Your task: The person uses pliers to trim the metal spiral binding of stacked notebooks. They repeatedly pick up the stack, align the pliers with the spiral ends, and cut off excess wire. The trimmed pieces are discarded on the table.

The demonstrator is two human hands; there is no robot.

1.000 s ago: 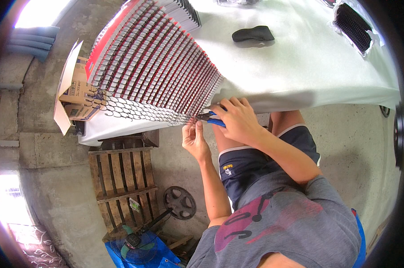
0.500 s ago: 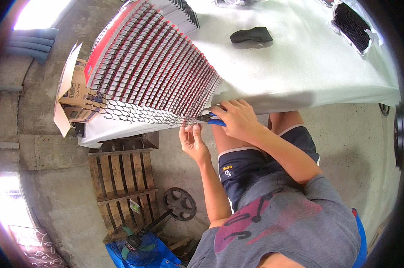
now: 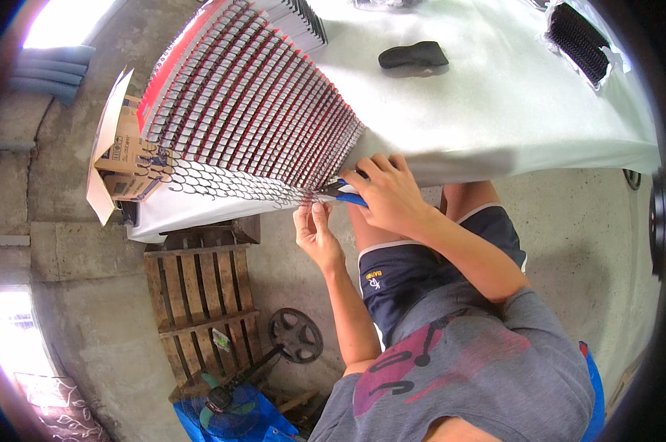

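Right hand [image 3: 392, 195] closed around a pair of blue-handled pliers [image 3: 345, 193]; fingers curled over the handles, tool nose pointing toward the near corner of the fanned stack of wire-bound notebooks [image 3: 252, 110]; whether the plier nose is actually gripping wire is too small to tell. Left hand [image 3: 315, 234] raised just below the pliers, fingertips pressed together and pinching the loose end of the black wire coil [image 3: 215, 184] that runs along the near edge of the stack; thumb and forefinger meet at the wire.

Notebook stack lies on the white-covered worktop [image 3: 495, 110], spread like a fan, red covers showing between rows of dark binding loops; its near corner sits at the worktop edge, touching or almost touching both hands. Wire coil hangs past the lower edge of the stack, over the worktop's front drop.

Beyond the stack, on the worktop: a small black curved object [image 3: 414, 55]; far right of the stack, a bundle of black coils in clear wrap [image 3: 579, 40]. Left of the stack, an open cardboard box [image 3: 119, 158], partly under the stack's far end. Below the stack, on the concrete floor: a wooden pallet [image 3: 200, 295] and a dark wheel [image 3: 296, 335] just beside it.
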